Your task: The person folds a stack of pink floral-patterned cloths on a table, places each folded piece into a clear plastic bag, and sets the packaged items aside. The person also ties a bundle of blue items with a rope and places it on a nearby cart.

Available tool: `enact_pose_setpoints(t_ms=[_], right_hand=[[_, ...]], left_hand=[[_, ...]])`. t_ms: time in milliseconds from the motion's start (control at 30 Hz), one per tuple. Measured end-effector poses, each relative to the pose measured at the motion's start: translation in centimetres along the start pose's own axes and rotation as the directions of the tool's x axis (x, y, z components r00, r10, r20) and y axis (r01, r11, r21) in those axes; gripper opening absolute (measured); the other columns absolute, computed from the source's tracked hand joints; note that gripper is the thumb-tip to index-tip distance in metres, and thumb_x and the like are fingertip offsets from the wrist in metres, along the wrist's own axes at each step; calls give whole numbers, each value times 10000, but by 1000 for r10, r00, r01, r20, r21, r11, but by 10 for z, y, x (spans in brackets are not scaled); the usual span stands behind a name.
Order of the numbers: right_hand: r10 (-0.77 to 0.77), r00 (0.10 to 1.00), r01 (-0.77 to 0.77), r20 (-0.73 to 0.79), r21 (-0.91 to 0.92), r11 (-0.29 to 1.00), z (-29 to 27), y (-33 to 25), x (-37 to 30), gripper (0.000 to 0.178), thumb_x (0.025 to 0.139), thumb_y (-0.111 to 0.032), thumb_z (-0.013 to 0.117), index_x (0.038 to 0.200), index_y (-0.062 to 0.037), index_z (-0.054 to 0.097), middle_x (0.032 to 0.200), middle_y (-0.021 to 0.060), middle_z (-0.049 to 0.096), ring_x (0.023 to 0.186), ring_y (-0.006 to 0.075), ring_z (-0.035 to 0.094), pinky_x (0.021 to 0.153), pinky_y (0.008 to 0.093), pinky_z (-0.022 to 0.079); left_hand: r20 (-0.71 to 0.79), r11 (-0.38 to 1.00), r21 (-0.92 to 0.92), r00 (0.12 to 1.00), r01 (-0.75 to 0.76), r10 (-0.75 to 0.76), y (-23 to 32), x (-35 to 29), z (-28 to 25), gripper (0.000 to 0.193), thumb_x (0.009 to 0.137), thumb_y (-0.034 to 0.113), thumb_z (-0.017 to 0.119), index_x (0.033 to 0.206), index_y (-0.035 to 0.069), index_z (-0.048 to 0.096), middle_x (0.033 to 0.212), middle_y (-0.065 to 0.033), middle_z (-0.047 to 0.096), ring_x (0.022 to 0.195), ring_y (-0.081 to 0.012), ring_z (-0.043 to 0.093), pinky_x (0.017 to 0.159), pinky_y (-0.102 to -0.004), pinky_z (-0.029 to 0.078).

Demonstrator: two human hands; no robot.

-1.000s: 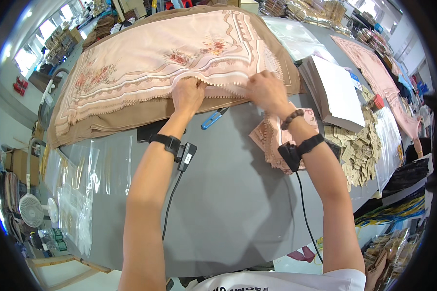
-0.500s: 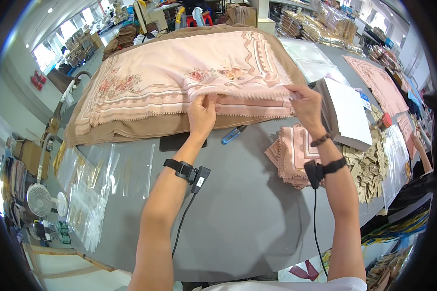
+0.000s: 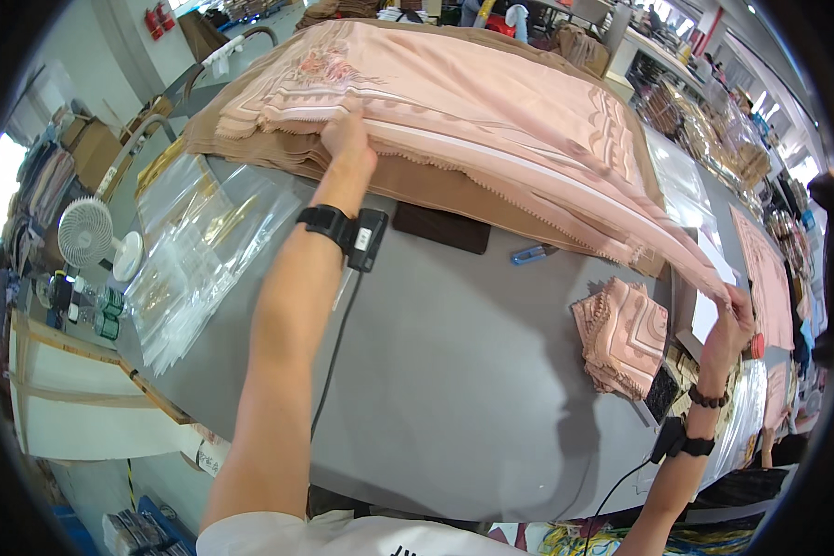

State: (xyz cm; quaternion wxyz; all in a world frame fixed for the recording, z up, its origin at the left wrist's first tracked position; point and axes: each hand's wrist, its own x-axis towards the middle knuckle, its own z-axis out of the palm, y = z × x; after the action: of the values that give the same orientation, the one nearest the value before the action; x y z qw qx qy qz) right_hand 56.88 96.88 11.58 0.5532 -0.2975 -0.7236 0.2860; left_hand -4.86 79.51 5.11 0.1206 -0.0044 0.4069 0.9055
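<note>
A pink scarf [image 3: 491, 102] with a floral corner, striped borders and a scalloped edge lies over a thick stack of brown cloth [image 3: 426, 185]. My left hand [image 3: 350, 144] is closed on its near edge, left of the middle; the fingertips are partly hidden. At the right, my right hand [image 3: 727, 324] pinches a corner of the same scarf, pulled out taut beyond the stack, above a white box [image 3: 706, 320]. Nearer me, a small pile of folded pink scarves [image 3: 624, 338] sits on the grey table [image 3: 435, 371].
Clear plastic bags [image 3: 204, 259] cover the table's left side. A dark flat object [image 3: 440, 228] and a blue cutter [image 3: 533, 254] lie before the stack. Past the table's left edge are a white fan [image 3: 85, 232] and bottles [image 3: 107, 310]. More pink cloth [image 3: 760, 278] lies far right.
My right hand has swung out to the right and nearer, stretching the scarf's corner past the stack. My left hand has slid left along the edge. The view has turned.
</note>
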Motion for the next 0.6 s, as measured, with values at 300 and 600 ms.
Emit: enact_pose_setpoints(t_ms=[300, 600], right_hand=[[272, 825, -169, -496, 242, 955, -139, 81, -7, 261, 1047, -214, 610, 1223, -29, 659, 1167, 86, 675, 1059, 159, 638, 972, 293, 507], [-108, 991, 99, -80, -106, 989, -47, -12, -5, 273, 1019, -21, 551, 1267, 44, 641, 1192, 88, 677, 1022, 150, 655, 887, 309, 552]], left_hand=[[-234, 957, 288, 967, -34, 105, 89, 71, -119, 478, 895, 106, 720, 1294, -112, 576, 1252, -165, 658, 1099, -241, 649, 904, -365, 537], [-5, 518, 772, 811, -369, 585, 112, 40, -158, 327, 911, 212, 693, 1168, 12, 721, 989, -210, 744, 923, -274, 719, 793, -410, 542]])
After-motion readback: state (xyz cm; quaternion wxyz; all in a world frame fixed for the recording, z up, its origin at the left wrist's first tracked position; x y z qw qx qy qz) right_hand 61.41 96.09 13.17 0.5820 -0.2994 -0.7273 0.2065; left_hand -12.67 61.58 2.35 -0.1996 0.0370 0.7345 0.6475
